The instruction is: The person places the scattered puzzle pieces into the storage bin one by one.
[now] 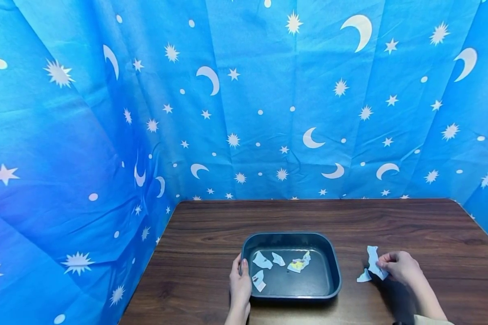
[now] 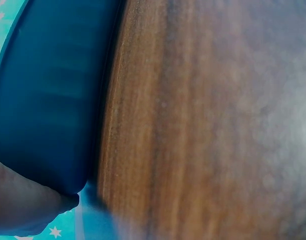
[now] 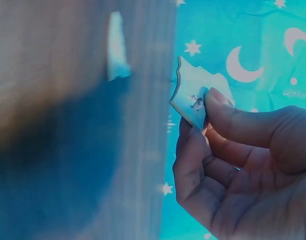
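Note:
My left hand grips the left side of a dark rectangular baking pan, thumb at the rim. In the left wrist view, a fingertip presses on the pan's lower corner. My right hand pinches a white, jagged shard between thumb and fingers, above the table right of the pan. The shard has a visible edge thickness and a small printed motif. Below it on the table lies a smaller white shard.
Inside the pan are several shards: white ones at the left and a yellow-patterned one near the middle. The dark wood-grain table ends at a blue star-and-moon curtain behind and to the left.

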### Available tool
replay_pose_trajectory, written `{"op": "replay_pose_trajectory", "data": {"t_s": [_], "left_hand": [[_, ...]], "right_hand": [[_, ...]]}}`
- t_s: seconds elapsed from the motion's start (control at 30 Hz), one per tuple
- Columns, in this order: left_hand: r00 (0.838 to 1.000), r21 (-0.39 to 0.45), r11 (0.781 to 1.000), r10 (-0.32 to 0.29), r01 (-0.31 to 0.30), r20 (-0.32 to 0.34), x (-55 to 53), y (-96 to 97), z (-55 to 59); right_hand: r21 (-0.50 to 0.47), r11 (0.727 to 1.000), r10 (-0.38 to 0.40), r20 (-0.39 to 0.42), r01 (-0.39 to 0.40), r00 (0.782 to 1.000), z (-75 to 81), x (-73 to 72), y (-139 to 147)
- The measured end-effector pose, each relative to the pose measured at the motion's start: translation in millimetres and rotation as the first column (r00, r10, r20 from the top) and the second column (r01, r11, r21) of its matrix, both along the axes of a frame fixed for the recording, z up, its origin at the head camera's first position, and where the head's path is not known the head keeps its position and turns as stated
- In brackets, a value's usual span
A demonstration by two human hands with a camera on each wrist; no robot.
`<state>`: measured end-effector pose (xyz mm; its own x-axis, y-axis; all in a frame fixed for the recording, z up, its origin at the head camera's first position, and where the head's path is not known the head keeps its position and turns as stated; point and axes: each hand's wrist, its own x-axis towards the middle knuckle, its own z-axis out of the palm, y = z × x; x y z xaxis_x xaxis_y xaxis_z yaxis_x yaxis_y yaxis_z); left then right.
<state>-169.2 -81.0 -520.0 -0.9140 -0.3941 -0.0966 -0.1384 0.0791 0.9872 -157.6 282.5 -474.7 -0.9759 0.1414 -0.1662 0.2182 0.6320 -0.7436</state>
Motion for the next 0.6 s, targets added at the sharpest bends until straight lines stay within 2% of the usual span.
{"op": "replay_pose_trajectory", "data": {"t_s": [0.17,0.37,0.6], "left_hand": [[1.000,0.009,1.000,-0.002,0.001,0.009,0.4,-0.3,-0.5],[1.000,-0.010,1.000,-0.001,0.000,-0.019,2.7,-0.2,-2.1],[1.000,0.016,1.000,-0.013,0.014,-0.014,0.8,-1.7,-0.9]], "right_hand": [[-0.149,0.989,-0.006,0.003,0.006,1.000,12.4,-8.4,-6.5],[-0.190,0.980,0.049,-0.021,-0.052,0.999,26.7,-18.4,-17.5],[-0.248,0.968,0.045,-0.015,-0.047,0.999,42.6,-32.3,-33.6]]}}
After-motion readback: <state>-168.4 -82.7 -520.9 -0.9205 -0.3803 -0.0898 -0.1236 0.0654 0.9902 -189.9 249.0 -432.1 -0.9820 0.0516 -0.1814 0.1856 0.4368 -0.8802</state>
